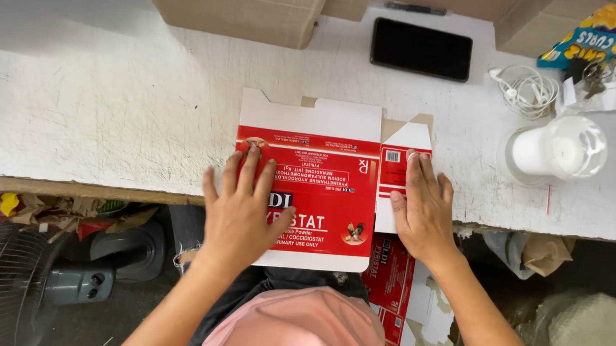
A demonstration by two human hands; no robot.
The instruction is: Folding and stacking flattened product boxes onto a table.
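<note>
Carton: a flattened red and white carton lies printed side up at the near edge of the white table, its lower part hanging past the edge over the person's lap
Left hand: the left hand lies palm down on the left half of the carton, fingers spread wide and flat, gripping nothing
Right hand: the right hand presses flat on the carton's right side panel, fingers straight and close together, holding nothing
Risk: the carton may tip or slide off the edge if either palm lifts, since so much of it overhangs; uneven pressure could bend the card off its fold lines
Jar: a clear plastic jar of white stuff stands to the right of the carton, near the right hand; a wide sweep of that arm could knock it
Beyond the carton: a black phone lies face up, with brown cardboard boxes further back; both are well apart from it
Far right of the carton: white earphones coiled, a bright snack packet and keys
Below the carton: more red cartons lie under the table edge by the right wrist; a grey fan stands low to the left
</note>
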